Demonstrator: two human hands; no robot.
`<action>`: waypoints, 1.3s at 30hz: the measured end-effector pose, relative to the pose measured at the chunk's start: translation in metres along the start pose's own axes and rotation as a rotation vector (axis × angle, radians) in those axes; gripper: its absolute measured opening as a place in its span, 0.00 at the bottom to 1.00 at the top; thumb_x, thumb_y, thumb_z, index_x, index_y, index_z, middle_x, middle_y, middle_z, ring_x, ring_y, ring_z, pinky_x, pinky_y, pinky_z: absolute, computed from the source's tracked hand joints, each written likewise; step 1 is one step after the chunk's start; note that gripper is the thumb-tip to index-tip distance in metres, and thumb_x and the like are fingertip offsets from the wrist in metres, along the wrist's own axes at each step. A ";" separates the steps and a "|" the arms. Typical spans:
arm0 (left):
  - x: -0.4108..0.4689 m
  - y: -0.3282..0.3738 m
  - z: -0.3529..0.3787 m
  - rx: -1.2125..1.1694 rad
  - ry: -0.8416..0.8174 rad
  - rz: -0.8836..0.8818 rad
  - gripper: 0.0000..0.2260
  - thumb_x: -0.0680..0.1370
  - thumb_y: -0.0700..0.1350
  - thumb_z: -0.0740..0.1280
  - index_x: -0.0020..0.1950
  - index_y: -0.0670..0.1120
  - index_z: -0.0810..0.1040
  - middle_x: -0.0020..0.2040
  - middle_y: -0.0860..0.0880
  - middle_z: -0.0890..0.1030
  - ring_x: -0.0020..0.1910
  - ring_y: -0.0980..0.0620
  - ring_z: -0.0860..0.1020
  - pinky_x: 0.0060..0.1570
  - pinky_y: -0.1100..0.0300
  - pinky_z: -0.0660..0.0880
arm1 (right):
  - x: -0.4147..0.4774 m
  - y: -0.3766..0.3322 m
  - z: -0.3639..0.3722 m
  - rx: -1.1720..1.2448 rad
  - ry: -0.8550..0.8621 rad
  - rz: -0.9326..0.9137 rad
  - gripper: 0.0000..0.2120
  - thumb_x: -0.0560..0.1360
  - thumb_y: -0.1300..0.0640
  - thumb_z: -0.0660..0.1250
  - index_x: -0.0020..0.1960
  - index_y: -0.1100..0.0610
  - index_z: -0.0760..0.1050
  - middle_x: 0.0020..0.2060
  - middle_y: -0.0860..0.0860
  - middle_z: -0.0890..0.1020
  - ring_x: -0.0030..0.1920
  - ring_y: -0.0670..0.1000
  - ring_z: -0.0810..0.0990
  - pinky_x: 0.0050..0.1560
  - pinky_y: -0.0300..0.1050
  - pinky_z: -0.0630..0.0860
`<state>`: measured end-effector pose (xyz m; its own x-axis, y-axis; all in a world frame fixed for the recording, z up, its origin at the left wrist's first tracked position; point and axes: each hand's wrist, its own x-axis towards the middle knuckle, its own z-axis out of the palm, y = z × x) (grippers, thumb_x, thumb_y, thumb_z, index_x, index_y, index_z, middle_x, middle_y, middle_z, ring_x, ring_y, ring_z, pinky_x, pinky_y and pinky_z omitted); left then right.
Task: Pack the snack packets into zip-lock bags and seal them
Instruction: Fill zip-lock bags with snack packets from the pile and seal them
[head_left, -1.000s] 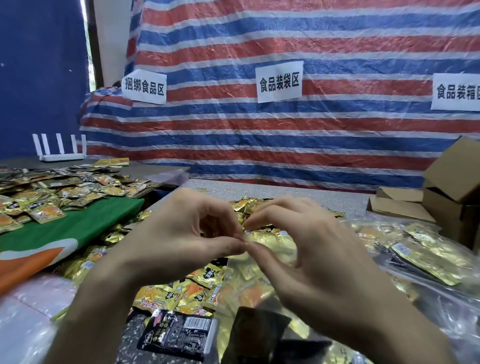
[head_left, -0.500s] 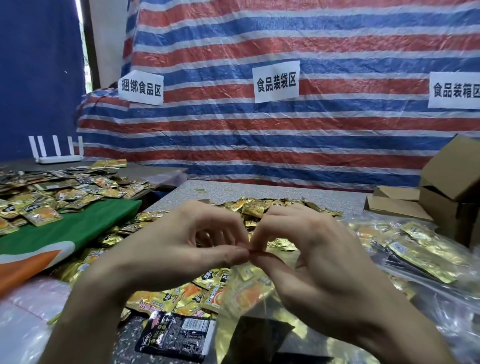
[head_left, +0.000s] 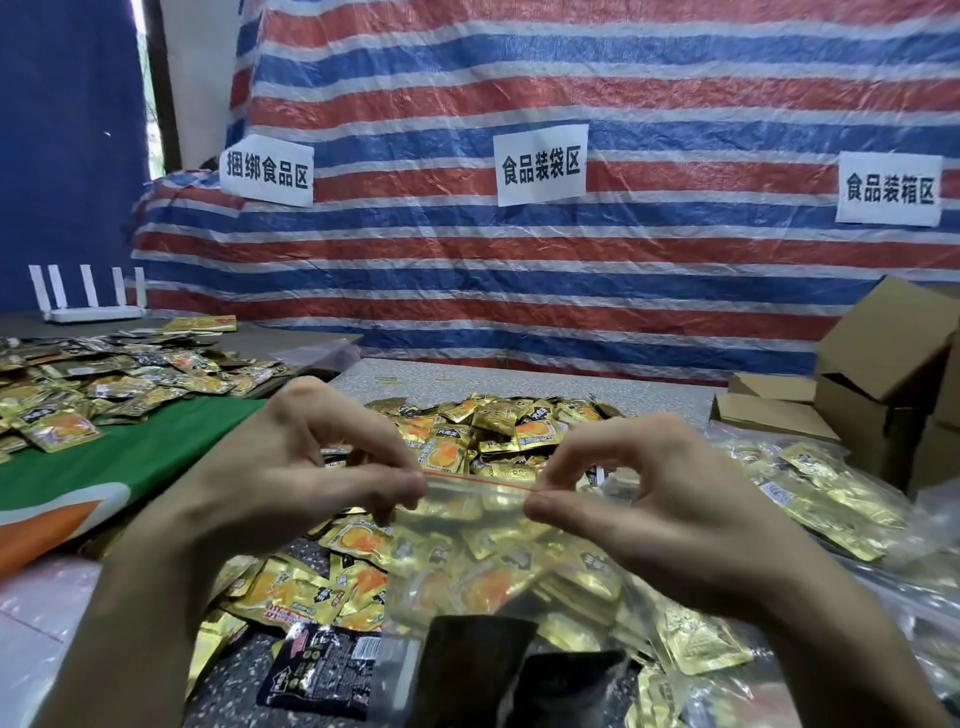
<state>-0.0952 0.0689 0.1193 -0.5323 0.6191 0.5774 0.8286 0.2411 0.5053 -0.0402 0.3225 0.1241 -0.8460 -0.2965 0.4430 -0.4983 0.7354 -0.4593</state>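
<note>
Left hand (head_left: 291, 483) and right hand (head_left: 649, 499) drawn apart, pinching zip-lock bag (head_left: 493, 561), seal (head_left: 478, 480) horizontal

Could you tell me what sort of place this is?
Probably a makeshift food-packing station: heaps of gold snack packets on the table, paper zone signs on a striped tarp, and cardboard boxes at right.
</note>
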 end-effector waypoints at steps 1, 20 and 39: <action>-0.002 -0.001 -0.002 -0.003 0.022 -0.002 0.09 0.72 0.51 0.71 0.38 0.47 0.87 0.32 0.52 0.84 0.31 0.52 0.81 0.30 0.62 0.76 | 0.001 0.003 -0.001 0.013 -0.008 0.005 0.10 0.70 0.42 0.71 0.41 0.48 0.84 0.39 0.39 0.84 0.45 0.39 0.81 0.51 0.47 0.77; -0.004 -0.024 -0.003 0.053 0.091 -0.086 0.11 0.67 0.58 0.71 0.38 0.53 0.87 0.33 0.51 0.85 0.33 0.53 0.83 0.36 0.57 0.80 | 0.004 0.058 -0.023 0.071 -0.141 0.142 0.04 0.73 0.50 0.74 0.44 0.50 0.85 0.41 0.46 0.86 0.44 0.45 0.82 0.53 0.54 0.80; 0.000 -0.069 0.004 -0.090 -0.050 -0.308 0.28 0.70 0.72 0.67 0.48 0.47 0.84 0.43 0.45 0.84 0.43 0.46 0.82 0.47 0.47 0.77 | -0.003 0.077 -0.033 0.096 -0.192 0.204 0.09 0.72 0.47 0.75 0.40 0.53 0.84 0.36 0.46 0.86 0.37 0.43 0.82 0.40 0.38 0.78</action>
<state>-0.1519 0.0547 0.0815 -0.7447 0.5636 0.3574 0.6099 0.3573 0.7074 -0.0697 0.3996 0.1129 -0.9466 -0.2647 0.1842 -0.3216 0.7336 -0.5987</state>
